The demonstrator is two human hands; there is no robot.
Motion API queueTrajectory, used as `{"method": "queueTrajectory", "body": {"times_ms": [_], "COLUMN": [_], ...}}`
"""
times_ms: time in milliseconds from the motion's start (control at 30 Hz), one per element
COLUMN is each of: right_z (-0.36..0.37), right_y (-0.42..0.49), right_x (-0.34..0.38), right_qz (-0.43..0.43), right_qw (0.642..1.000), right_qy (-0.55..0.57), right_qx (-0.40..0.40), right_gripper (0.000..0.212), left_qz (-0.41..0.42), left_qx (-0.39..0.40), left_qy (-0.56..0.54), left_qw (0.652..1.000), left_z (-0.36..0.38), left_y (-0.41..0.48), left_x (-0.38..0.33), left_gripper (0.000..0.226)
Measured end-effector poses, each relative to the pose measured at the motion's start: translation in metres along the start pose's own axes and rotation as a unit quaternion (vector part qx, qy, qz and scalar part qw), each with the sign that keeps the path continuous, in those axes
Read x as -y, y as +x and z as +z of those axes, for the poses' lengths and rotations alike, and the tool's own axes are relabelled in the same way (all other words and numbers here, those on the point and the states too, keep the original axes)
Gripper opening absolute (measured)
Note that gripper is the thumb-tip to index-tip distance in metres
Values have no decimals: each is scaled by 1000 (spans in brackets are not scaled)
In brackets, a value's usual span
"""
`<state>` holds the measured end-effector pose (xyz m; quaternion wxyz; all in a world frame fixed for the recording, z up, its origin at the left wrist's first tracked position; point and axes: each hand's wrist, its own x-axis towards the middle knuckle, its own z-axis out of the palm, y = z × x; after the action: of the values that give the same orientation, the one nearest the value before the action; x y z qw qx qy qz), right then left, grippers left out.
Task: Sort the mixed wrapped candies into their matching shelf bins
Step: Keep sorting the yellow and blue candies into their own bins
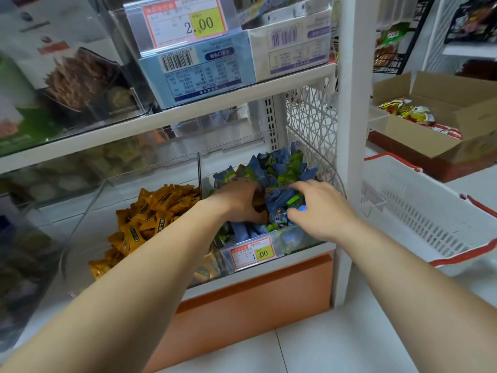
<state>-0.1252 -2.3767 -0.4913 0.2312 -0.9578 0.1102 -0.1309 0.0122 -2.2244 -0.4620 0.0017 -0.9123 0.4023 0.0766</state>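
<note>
Low in the middle of the frame, both hands reach into a clear bin on the bottom shelf, heaped with blue and green candies. The left hand digs into the left of the heap, its fingers and thumb curled around what looks like an orange-brown candy. The right hand sits just beside it, thumb and curled fingers pinching a few of the blue and green candies at the front of the heap. A price tag reading 1.00 hangs on the bin's front wall. Left of it, a neighbouring bin holds orange candies. At the right edge are a white basket with red handles and, above it, an open cardboard box of snack packets.
</note>
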Motion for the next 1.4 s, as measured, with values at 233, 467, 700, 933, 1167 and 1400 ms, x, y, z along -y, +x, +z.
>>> {"method": "queueTrajectory", "body": {"times_ms": [233,467,700,933,1167,1400], "right_z": [0,-1,-4,-7,-11,2], "right_y": [0,-1,-3,4,5,7], "right_x": [-1,-1,1,11,40,63], "right_qz": [-1,-2,3,28,-9,-9], "right_qw": [1000,1000,1000,999,993,976], "right_qy": [3,16,20,21,20,204], "right_qx": [-4,-4,3,-1,-112,-80], "right_gripper": [58,57,57,60,59,34], "left_qz": [-41,-39,-17,-66,-102,-81], "left_qx": [59,127,33,-62,-137,-167], "left_qy": [-51,25,37,-200,-405,-509], "left_qw": [996,991,999,975,898,841], "left_z": [6,7,9,-27,-41,-35], "left_y": [14,19,17,8,-7,-14], "left_x": [10,8,6,16,19,-7], "left_gripper": [95,108,44,28,45,29]}}
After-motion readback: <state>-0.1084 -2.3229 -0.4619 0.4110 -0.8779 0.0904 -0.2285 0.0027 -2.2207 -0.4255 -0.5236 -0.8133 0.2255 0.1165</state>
